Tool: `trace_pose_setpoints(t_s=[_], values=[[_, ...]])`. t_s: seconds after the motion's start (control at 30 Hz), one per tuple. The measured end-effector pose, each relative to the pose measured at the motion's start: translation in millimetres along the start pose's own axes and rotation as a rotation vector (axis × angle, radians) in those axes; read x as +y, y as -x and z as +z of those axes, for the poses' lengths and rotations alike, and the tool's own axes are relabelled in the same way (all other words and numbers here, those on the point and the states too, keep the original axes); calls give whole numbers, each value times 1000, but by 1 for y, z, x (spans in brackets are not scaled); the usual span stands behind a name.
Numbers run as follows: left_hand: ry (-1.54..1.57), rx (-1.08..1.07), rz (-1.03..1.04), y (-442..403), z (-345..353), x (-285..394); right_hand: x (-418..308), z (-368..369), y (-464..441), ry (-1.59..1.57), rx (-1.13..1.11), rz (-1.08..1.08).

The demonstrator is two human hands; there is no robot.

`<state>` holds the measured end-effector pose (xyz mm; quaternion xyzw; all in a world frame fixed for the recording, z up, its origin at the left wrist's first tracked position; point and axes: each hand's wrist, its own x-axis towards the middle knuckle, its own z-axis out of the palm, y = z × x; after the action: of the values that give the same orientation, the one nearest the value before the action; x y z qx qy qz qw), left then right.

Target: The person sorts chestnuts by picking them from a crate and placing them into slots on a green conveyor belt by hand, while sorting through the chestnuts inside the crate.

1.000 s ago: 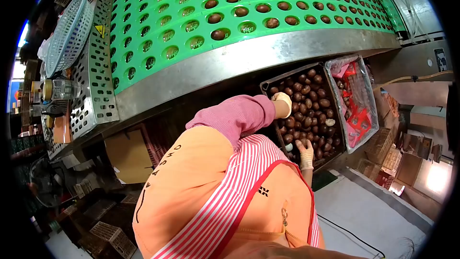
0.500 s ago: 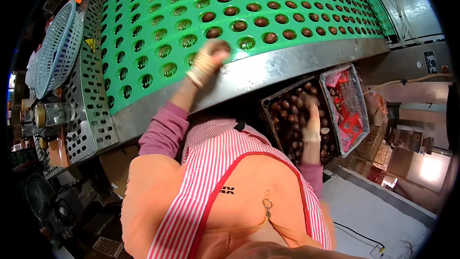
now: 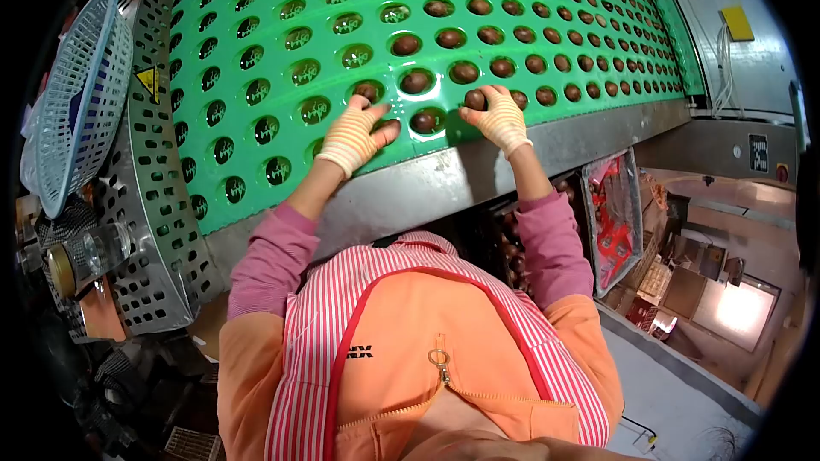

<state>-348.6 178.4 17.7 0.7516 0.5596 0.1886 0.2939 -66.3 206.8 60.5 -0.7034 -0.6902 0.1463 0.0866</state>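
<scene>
The green sheet (image 3: pixel 295 132) has rows of oval cups, many with brown eggs (image 3: pixel 417 81) lying in them. My left hand (image 3: pixel 352 132), in a striped fingerless glove, reaches over the near rows. Its fingertips touch an egg (image 3: pixel 368 92) at a cup, and another brown egg (image 3: pixel 387 131) shows beneath its thumb. To its right, my gloved right hand (image 3: pixel 498 122) pinches a brown egg (image 3: pixel 475 100) between thumb and fingers at the near row. One egg (image 3: pixel 426 121) sits in a cup between my hands.
A metal edge (image 3: pixel 418 175) runs along the near side. Below my right arm is a crate of eggs (image 3: pixel 510 248), mostly hidden, beside a lined tub (image 3: pixel 634 230) with red packets. On the left are a perforated metal guard (image 3: pixel 158 230), a blue basket (image 3: pixel 84 94) and a glass jar (image 3: pixel 107 248).
My right hand has moved up from the egg crate to the green sheet, bringing an egg. My left hand has opened out from a closed grasp over the near rows. The camera view has shifted.
</scene>
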Motion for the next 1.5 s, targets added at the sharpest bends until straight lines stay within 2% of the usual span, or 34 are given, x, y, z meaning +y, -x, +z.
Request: trace_pose_setpoints(t_s=[0.03,0.1,0.13,0.17,0.23,0.27,0.3,0.4,0.43,0.53,0.57,0.63,0.7,0.77,0.83,0.87,0.9,1.0,1.03,1.1,1.17,1.23,1.27,1.3,1.33,1.37,1.4,1.5], values=[[140,136,83,-6,-11,-8,-7,-1,-8,-37,-51,1],[555,448,63,-44,-15,-28,-30,-12,-28,-116,-143,10],[771,507,-51,-70,-9,-50,-54,-22,-38,-107,-203,76],[851,550,-125,-89,-20,-41,-72,-23,-51,-113,-187,67],[-83,457,50,-114,-13,-58,-91,-7,-87,-63,-74,-30],[-250,143,-96,-113,-7,-59,-99,2,-107,28,-23,-73],[-276,177,-21,-109,-5,-62,-108,11,-127,117,25,-117],[-196,328,56,-102,-3,-67,-124,28,-177,257,-68,-212],[-203,315,83,-103,-3,-68,-124,33,-188,296,-115,-277],[-109,328,87,-106,-1,-71,-134,35,-202,309,-195,-216],[-112,341,90,-108,0,-73,-139,34,-200,264,-116,-209],[-114,357,94,-106,0,-70,-163,34,-197,21,-2,-230],[-147,388,90,-106,1,-69,-187,60,-193,-788,-112,-18],[-178,451,112,-105,4,-70,-186,105,-202,-293,107,-516],[-244,407,87,-108,4,-72,-189,112,-191,118,99,-503],[-235,422,85,-106,5,-72,-182,106,-187,127,151,-490],[-226,440,85,-105,3,-69,-178,99,-182,44,271,-463],[-228,461,128,-107,5,-70,-152,46,-151,-228,328,-240],[-231,479,163,-109,7,-74,-128,40,-140,-345,433,-263],[-202,502,196,-110,8,-78,-79,21,-98,-427,502,-198],[-18,592,198,-104,5,-80,-21,15,-42,-572,489,-99],[-21,446,159,-83,-8,-66,24,3,25,-566,468,181],[50,367,228,-71,-5,-67,64,11,60,-545,515,233],[-48,276,288,-58,1,-69,97,20,96,-517,568,297],[-11,55,277,-50,1,-71,113,18,130,-571,601,422],[-151,24,294,-43,-2,-63,128,15,172,-621,639,559],[-111,20,308,-40,-6,-56,155,16,213,-497,683,607],[-49,51,396,-40,-2,-64,179,5,311,-724,789,917]])
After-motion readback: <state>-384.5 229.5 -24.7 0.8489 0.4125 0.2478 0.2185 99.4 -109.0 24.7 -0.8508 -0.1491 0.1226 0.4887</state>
